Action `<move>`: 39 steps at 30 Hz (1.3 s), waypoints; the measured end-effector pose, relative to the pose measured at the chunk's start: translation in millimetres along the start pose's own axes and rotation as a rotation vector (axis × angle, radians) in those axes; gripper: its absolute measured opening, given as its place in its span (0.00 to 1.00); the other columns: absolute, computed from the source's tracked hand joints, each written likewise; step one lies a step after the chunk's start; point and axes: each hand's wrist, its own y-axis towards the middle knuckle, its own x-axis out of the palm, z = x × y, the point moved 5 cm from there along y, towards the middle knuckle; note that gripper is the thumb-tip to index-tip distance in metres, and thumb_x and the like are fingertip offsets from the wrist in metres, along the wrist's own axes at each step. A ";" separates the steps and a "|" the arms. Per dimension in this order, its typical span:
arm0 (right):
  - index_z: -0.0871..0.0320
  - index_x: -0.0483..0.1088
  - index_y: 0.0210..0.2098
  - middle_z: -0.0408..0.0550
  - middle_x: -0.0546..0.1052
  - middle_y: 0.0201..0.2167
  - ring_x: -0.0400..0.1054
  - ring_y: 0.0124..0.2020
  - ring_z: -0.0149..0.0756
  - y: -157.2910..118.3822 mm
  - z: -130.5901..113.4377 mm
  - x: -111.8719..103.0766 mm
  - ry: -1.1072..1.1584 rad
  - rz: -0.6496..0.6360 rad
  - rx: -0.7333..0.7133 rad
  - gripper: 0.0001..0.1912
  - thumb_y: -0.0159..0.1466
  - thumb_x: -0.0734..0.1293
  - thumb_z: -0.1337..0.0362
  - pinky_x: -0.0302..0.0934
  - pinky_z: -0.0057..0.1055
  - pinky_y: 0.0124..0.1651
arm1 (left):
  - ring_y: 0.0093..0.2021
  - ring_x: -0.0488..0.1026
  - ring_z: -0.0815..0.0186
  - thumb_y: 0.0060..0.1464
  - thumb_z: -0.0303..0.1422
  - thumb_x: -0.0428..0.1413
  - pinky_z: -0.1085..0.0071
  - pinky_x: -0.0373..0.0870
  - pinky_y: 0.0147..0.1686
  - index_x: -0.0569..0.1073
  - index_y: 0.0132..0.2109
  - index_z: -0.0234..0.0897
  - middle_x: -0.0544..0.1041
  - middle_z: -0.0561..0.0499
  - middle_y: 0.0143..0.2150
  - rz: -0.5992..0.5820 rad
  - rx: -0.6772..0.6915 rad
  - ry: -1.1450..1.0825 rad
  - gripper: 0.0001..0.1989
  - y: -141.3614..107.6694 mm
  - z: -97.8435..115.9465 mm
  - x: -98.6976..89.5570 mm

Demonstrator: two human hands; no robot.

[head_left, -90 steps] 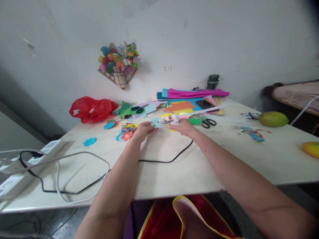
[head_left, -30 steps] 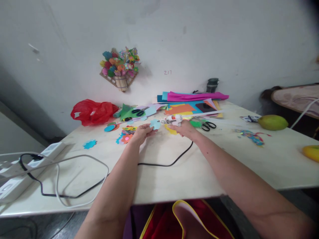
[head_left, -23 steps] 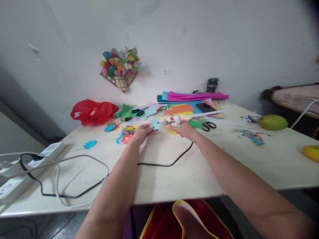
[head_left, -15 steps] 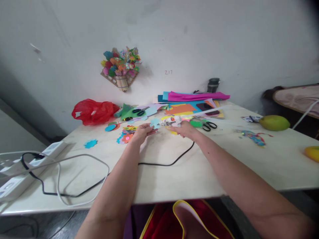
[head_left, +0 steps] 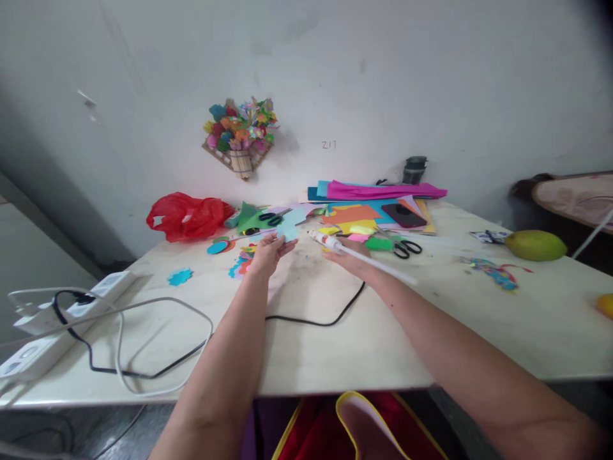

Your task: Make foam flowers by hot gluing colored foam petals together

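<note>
My left hand (head_left: 269,254) pinches a small light-blue paper piece (head_left: 287,235) by its edge, above the middle of the table (head_left: 306,358). Close by on the right, my right hand (head_left: 348,255) is closed around a white glue gun (head_left: 330,241), its nozzle pointing left toward the paper and a long white glue stick (head_left: 378,263) sticking out of its back. The black cord (head_left: 335,319) runs below my right hand. Beside my left wrist lie colourful paper flowers (head_left: 241,263).
Red plastic bag (head_left: 189,217), scissors (head_left: 407,248), paper sheets (head_left: 359,214) and phone (head_left: 405,215) lie toward the back. A power strip (head_left: 71,326) with looping cables is on the left. To the right are a yellow-green fruit (head_left: 536,245) and a colourful scrap (head_left: 493,271).
The glue gun has drawn back from the paper and turned, so its glue stick now points down to the right. My left hand has moved slightly left with the paper, and the view has shifted.
</note>
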 end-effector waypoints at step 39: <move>0.54 0.74 0.38 0.49 0.73 0.45 0.58 0.45 0.42 40.2 24.0 29.6 -0.459 0.044 -0.157 0.15 0.62 0.57 0.60 0.49 0.37 0.46 | 0.34 0.76 0.62 0.46 0.26 0.57 0.71 0.74 0.33 0.68 0.35 0.30 0.76 0.47 0.30 -0.124 -0.088 0.110 0.08 -8.4 -8.9 29.6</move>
